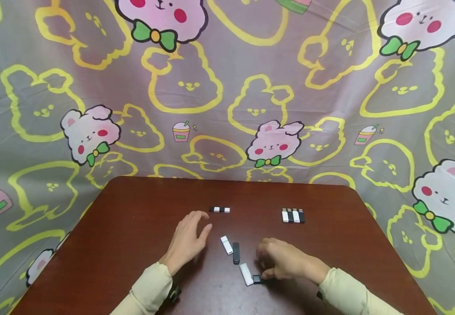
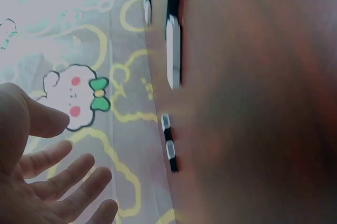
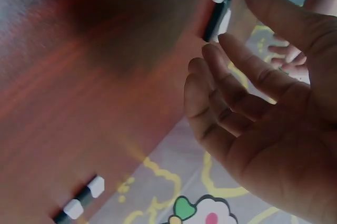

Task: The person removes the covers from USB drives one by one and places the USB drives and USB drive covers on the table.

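Note:
A loose chain of black and white USB flash drives lies mid-table. It runs from a white drive through a black drive and another white drive to a black drive partly hidden by the right hand. My right hand is over that last one, its thumb beside it. In the right wrist view, the fingers bend loosely with a gap to the thumb, nothing between them. My left hand hovers left of the chain, fingers relaxed and holding nothing; its spread fingers show in the left wrist view.
Toward the back of the brown table sits a short row of small black and white pieces, perhaps caps. Back right, several uncapped drives stand side by side, plugs facing away. A patterned cloth hangs behind the table.

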Action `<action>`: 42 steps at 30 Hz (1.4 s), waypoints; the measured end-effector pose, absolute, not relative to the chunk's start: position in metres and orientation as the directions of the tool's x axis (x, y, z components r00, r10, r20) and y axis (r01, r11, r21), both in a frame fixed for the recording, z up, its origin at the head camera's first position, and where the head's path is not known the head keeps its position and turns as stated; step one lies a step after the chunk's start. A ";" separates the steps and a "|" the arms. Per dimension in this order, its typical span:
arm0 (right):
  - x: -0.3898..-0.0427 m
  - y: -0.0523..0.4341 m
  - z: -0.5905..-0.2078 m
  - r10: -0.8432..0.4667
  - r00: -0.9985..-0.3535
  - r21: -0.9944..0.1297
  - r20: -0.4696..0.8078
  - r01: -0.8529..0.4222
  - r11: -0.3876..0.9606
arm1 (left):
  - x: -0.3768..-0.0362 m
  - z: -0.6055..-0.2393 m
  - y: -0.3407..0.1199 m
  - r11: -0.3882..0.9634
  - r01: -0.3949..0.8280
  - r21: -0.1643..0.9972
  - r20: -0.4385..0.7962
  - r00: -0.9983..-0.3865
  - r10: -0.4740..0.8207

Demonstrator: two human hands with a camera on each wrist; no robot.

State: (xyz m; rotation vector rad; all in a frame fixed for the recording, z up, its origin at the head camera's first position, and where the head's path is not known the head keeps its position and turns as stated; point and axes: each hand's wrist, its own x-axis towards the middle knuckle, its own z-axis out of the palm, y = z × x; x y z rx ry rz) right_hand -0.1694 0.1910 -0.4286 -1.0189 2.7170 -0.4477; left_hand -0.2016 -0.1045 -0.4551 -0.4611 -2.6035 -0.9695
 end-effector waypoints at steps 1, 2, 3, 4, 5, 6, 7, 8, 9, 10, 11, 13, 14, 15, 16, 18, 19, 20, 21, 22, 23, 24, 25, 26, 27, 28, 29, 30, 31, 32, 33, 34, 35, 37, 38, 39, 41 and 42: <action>-0.169 0.191 -0.432 -0.669 -0.737 -0.353 -0.093 -0.604 0.715 | -0.197 -0.455 -0.105 0.712 0.404 0.574 0.397 -0.898 0.189; -0.169 0.192 -0.434 -0.673 -0.734 -0.355 -0.093 -0.607 0.711 | -0.194 -0.455 -0.105 0.711 0.402 0.576 0.392 -0.900 0.191; -0.169 0.192 -0.436 -0.675 -0.732 -0.354 -0.095 -0.608 0.710 | -0.190 -0.455 -0.104 0.708 0.401 0.582 0.388 -0.901 0.191; -0.168 0.193 -0.438 -0.679 -0.728 -0.351 -0.090 -0.615 0.706 | -0.187 -0.455 -0.103 0.704 0.397 0.588 0.383 -0.904 0.190; -0.168 0.194 -0.440 -0.683 -0.726 -0.352 -0.085 -0.619 0.702 | -0.184 -0.455 -0.102 0.701 0.396 0.593 0.378 -0.906 0.192; -0.167 0.194 -0.442 -0.685 -0.724 -0.354 -0.082 -0.621 0.699 | -0.182 -0.454 -0.101 0.698 0.396 0.597 0.375 -0.907 0.194; -0.166 0.195 -0.444 -0.688 -0.722 -0.357 -0.076 -0.624 0.695 | -0.180 -0.454 -0.100 0.693 0.394 0.603 0.369 -0.909 0.196; -0.165 0.196 -0.446 -0.689 -0.721 -0.361 -0.069 -0.626 0.691 | -0.177 -0.454 -0.099 0.690 0.391 0.609 0.363 -0.911 0.196; -0.165 0.196 -0.448 -0.691 -0.720 -0.364 -0.066 -0.627 0.688 | -0.175 -0.454 -0.098 0.686 0.391 0.614 0.358 -0.912 0.200; -0.164 0.196 -0.451 -0.693 -0.719 -0.372 -0.061 -0.627 0.684 | -0.174 -0.454 -0.096 0.683 0.390 0.618 0.352 -0.914 0.204; -0.164 0.196 -0.452 -0.695 -0.717 -0.379 -0.056 -0.628 0.679 | -0.173 -0.454 -0.095 0.682 0.389 0.620 0.347 -0.915 0.208; -0.164 0.195 -0.455 -0.699 -0.714 -0.396 -0.049 -0.628 0.669 | -0.171 -0.452 -0.094 0.678 0.391 0.622 0.340 -0.915 0.216; -0.165 0.195 -0.455 -0.701 -0.712 -0.402 -0.044 -0.630 0.665 | -0.171 -0.451 -0.093 0.679 0.395 0.619 0.342 -0.914 0.220; -0.165 0.195 -0.455 -0.698 -0.715 -0.414 -0.042 -0.624 0.663 | -0.171 -0.450 -0.092 0.679 0.401 0.615 0.345 -0.911 0.225; -0.166 0.196 -0.455 -0.695 -0.718 -0.433 -0.042 -0.614 0.660 | -0.171 -0.449 -0.091 0.677 0.407 0.613 0.349 -0.908 0.230; -0.168 0.197 -0.455 -0.684 -0.727 -0.474 -0.053 -0.585 0.658 | -0.170 -0.448 -0.089 0.673 0.419 0.609 0.356 -0.903 0.240; -0.169 0.198 -0.454 -0.676 -0.735 -0.489 -0.056 -0.570 0.660 | -0.170 -0.448 -0.088 0.670 0.421 0.611 0.354 -0.903 0.245; -0.170 0.199 -0.454 -0.666 -0.744 -0.502 -0.057 -0.555 0.663 | -0.170 -0.448 -0.088 0.669 0.429 0.607 0.356 -0.900 0.253; -0.171 0.200 -0.454 -0.655 -0.754 -0.515 -0.056 -0.540 0.666 | -0.170 -0.448 -0.087 0.666 0.435 0.606 0.359 -0.897 0.260; -0.172 0.202 -0.453 -0.645 -0.762 -0.528 -0.057 -0.525 0.667 | -0.169 -0.449 -0.086 0.662 0.439 0.607 0.359 -0.895 0.265; -0.173 0.203 -0.453 -0.637 -0.769 -0.536 -0.053 -0.516 0.668 | -0.169 -0.449 -0.086 0.660 0.443 0.607 0.360 -0.893 0.269; -0.174 0.205 -0.452 -0.628 -0.777 -0.539 -0.045 -0.510 0.670 | -0.168 -0.450 -0.085 0.657 0.449 0.605 0.364 -0.890 0.273; -0.175 0.206 -0.451 -0.622 -0.782 -0.545 -0.034 -0.507 0.668 | -0.168 -0.451 -0.084 0.656 0.452 0.604 0.367 -0.889 0.275; -0.177 0.207 -0.449 -0.618 -0.786 -0.558 -0.025 -0.502 0.661 | -0.168 -0.451 -0.084 0.655 0.458 0.601 0.375 -0.885 0.275; -0.178 0.208 -0.448 -0.613 -0.790 -0.571 -0.021 -0.494 0.655 | -0.167 -0.451 -0.083 0.652 0.462 0.601 0.382 -0.883 0.274; -0.180 0.209 -0.446 -0.612 -0.791 -0.586 -0.019 -0.487 0.647 | -0.168 -0.452 -0.082 0.650 0.465 0.601 0.386 -0.881 0.273; -0.183 0.209 -0.444 -0.610 -0.792 -0.597 -0.012 -0.484 0.640 | -0.168 -0.453 -0.081 0.649 0.473 0.596 0.397 -0.876 0.275; -0.185 0.210 -0.442 -0.606 -0.795 -0.611 -0.010 -0.475 0.633 | -0.169 -0.453 -0.080 0.648 0.477 0.594 0.401 -0.874 0.276; -0.187 0.210 -0.439 -0.602 -0.798 -0.628 -0.010 -0.463 0.625 | -0.170 -0.453 -0.079 0.647 0.482 0.591 0.406 -0.871 0.278; -0.189 0.210 -0.437 -0.595 -0.803 -0.645 -0.014 -0.448 0.619 | -0.170 -0.452 -0.078 0.644 0.490 0.587 0.413 -0.866 0.282; -0.192 0.210 -0.434 -0.589 -0.808 -0.659 -0.018 -0.434 0.615 | -0.172 -0.451 -0.076 0.641 0.495 0.586 0.416 -0.863 0.286; -0.194 0.210 -0.431 -0.582 -0.813 -0.676 -0.019 -0.419 0.607 | -0.173 -0.449 -0.075 0.636 0.502 0.586 0.419 -0.860 0.292; -0.196 0.211 -0.428 -0.573 -0.820 -0.693 -0.020 -0.402 0.599 | -0.175 -0.447 -0.073 0.630 0.509 0.586 0.422 -0.856 0.299; -0.199 0.211 -0.423 -0.554 -0.832 -0.724 -0.025 -0.368 0.584 | -0.178 -0.442 -0.071 0.619 0.519 0.590 0.421 -0.852 0.312; -0.200 0.211 -0.421 -0.546 -0.837 -0.734 -0.025 -0.355 0.579 | -0.179 -0.440 -0.069 0.613 0.524 0.591 0.422 -0.849 0.319; -0.202 0.210 -0.419 -0.536 -0.844 -0.742 -0.022 -0.346 0.574 | -0.181 -0.439 -0.068 0.609 0.526 0.593 0.419 -0.848 0.324; -0.203 0.211 -0.414 -0.517 -0.856 -0.747 -0.016 -0.333 0.575 | -0.182 -0.437 -0.066 0.603 0.530 0.596 0.417 -0.846 0.331; -0.204 0.211 -0.413 -0.510 -0.860 -0.744 -0.011 -0.334 0.579 | -0.183 -0.436 -0.065 0.602 0.529 0.598 0.415 -0.847 0.333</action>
